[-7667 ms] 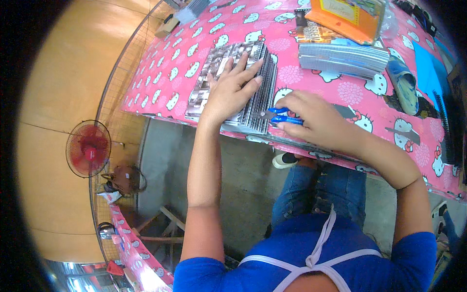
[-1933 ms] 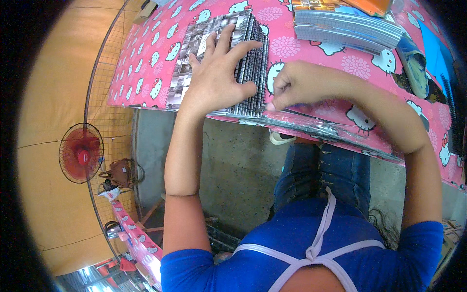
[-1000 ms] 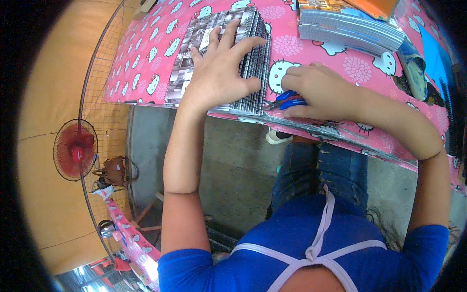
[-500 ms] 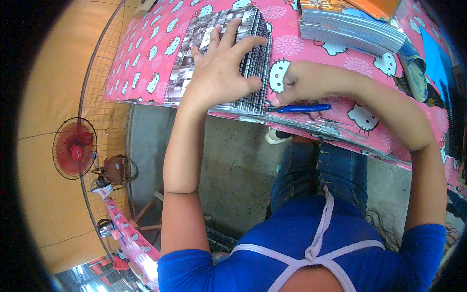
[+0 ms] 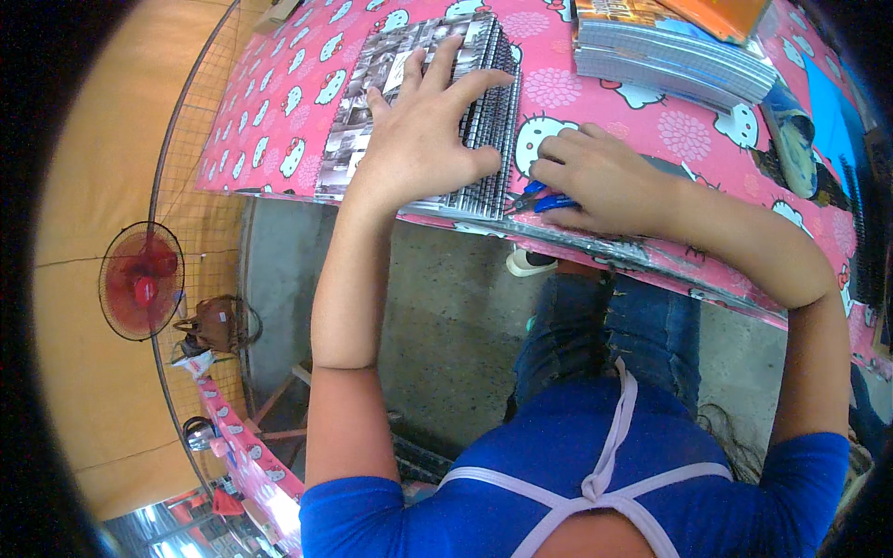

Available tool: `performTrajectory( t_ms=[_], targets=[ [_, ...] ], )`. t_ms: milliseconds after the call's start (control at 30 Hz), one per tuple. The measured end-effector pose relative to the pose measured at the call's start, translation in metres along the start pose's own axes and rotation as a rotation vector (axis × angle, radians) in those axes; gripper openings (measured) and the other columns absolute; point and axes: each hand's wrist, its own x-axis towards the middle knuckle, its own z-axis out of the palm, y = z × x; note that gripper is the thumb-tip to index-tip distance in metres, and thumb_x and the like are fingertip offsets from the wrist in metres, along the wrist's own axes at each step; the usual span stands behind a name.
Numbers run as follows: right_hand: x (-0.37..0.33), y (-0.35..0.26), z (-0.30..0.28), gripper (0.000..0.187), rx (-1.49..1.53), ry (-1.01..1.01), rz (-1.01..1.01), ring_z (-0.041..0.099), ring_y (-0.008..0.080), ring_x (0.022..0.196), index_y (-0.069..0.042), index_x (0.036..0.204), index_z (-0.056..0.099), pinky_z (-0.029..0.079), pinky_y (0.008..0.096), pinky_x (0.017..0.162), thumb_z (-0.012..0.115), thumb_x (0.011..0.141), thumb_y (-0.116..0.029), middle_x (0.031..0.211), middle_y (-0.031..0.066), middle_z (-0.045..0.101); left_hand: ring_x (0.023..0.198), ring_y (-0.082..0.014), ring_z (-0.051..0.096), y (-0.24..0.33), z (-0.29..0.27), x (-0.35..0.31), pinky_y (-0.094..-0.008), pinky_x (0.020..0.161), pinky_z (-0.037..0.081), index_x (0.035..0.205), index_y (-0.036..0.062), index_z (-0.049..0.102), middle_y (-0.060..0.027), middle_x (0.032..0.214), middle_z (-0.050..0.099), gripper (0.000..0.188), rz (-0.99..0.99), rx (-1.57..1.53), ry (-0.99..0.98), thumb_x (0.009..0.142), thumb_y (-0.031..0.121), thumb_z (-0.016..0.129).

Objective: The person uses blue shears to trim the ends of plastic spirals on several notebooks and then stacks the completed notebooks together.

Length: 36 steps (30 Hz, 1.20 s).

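Note:
A stack of spiral-bound notebooks [image 5: 486,116] with a black-and-white photo cover lies near the table's front edge, wire coils toward the right. Across the top cover rests my left hand [image 5: 419,139], fingers spread, the thumb reaching over the coil side. Just right of the stack, my right hand [image 5: 605,181] is closed round the handles of blue-handled pliers [image 5: 551,203]. Their metal jaws point left, close to the lower end of the coils. I cannot tell whether the jaws touch the wire. My palm hides part of the handles.
The table has a pink cartoon-cat cover [image 5: 549,88]. Another notebook stack [image 5: 665,60] lies at the back right, an orange item [image 5: 721,17] on top. A rolled-up cloth-like item [image 5: 793,139] and blue sheets [image 5: 828,112] lie farther right. A red fan [image 5: 144,284] stands left.
My right hand has shifted from beside the coil ends onto the pliers' handles and closed round them. The handles have spread apart. My left hand stays on the notebooks.

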Motion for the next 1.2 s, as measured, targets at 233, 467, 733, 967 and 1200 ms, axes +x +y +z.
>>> performTrajectory(
  t_ms=[233,467,733,967,1200],
  targets=[
    [0.000,-0.002,-0.007,0.038,-0.041,0.037,-0.050,0.058,0.0286,0.095,-0.005,0.096,0.059,0.045,0.0429,0.080,0.070,0.072,-0.032,0.094,0.0116,0.058,0.137,-0.0430,0.023,0.001,-0.001,-0.002,-0.0726,0.101,0.015,0.126,0.0328,0.053,-0.0122,0.150,0.027,0.072,-0.015,0.009,-0.003,0.056,0.026,0.067],
    [0.016,-0.009,-0.022,0.041,0.269,-0.333,0.251,0.060,0.0309,0.091,-0.005,0.098,0.059,0.048,0.0436,0.077,0.072,0.071,-0.033,0.093,0.0123,0.059,0.136,-0.0424,0.025,0.000,0.001,-0.001,-0.0725,0.101,0.015,0.126,0.0323,0.052,-0.0124,0.150,0.028,0.073,0.001,0.014,0.012,0.055,0.027,0.067],
    [0.005,-0.005,-0.005,0.033,0.079,-0.014,0.022,0.061,0.0343,0.083,-0.004,0.090,0.060,0.049,0.0464,0.071,0.071,0.072,-0.029,0.088,0.0159,0.059,0.137,-0.0424,0.023,-0.001,0.002,-0.001,-0.0726,0.100,0.015,0.126,0.0326,0.052,-0.0126,0.150,0.027,0.073,0.008,0.014,0.010,0.055,0.029,0.067],
    [0.041,0.009,-0.034,0.046,0.778,-0.757,0.590,0.064,0.0234,0.050,0.004,0.089,0.062,0.049,0.0355,0.046,0.061,0.086,-0.042,0.075,0.0185,0.063,0.137,-0.0422,0.023,0.002,-0.001,0.001,-0.0727,0.100,0.016,0.127,0.0332,0.052,-0.0119,0.150,0.027,0.073,-0.007,0.016,-0.012,0.055,0.029,0.067],
    [0.000,-0.020,-0.042,0.039,0.169,-0.262,0.296,0.064,0.0375,0.088,0.001,0.096,0.061,0.051,0.0467,0.078,0.064,0.080,-0.035,0.092,0.0229,0.064,0.133,-0.0367,0.035,-0.012,-0.001,-0.004,-0.0558,0.106,0.026,0.125,0.0195,0.054,-0.0155,0.142,0.040,0.061,-0.011,-0.428,0.351,0.066,0.020,0.070]
  ],
)
